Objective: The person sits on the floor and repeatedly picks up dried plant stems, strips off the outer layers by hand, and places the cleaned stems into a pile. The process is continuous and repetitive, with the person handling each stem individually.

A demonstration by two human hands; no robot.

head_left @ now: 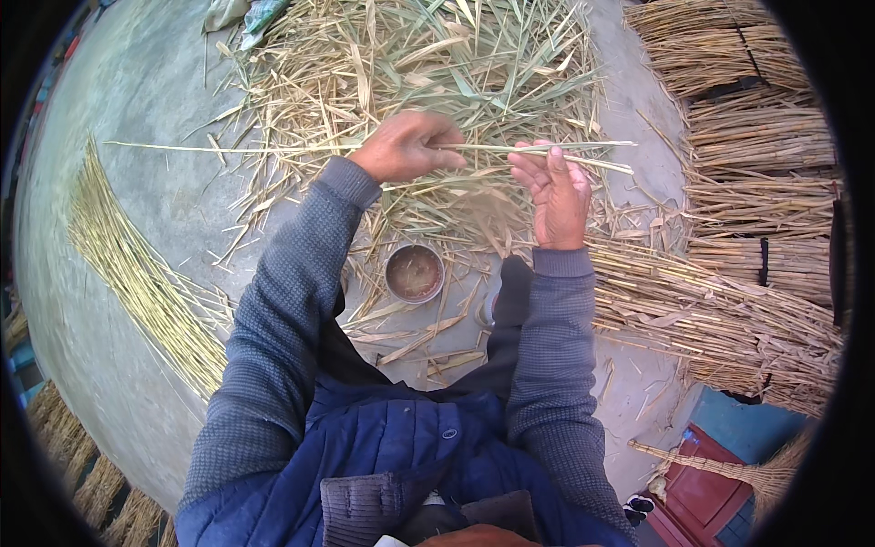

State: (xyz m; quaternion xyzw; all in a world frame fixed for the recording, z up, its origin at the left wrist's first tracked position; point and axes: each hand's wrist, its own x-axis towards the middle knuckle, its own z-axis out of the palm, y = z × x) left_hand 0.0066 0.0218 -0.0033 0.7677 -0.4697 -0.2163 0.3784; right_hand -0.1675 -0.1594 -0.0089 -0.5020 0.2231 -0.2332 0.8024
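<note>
A long thin reed stalk (488,148) stretches crosswise in front of me, above a heap of leaves. My left hand (407,148) is closed round its middle, knuckles up, and the thin end sticks far out to the left. At the right part of the stalk is my right hand (558,202), palm turned up, with thumb and fingers pinching it. Past the right fingers the stalk parts into two pale ends, one above the other. Whether the lower one is a leaf or a second stalk I cannot tell.
Dry and green reed leaves (428,64) lie heaped ahead. A round metal bowl (441,275) stands between my legs. Peeled stalks (137,264) lie at left; unpeeled reeds (693,301) lie at right, beside stacked bundles (756,137). A broom (729,469) lies over a dark red panel (706,501).
</note>
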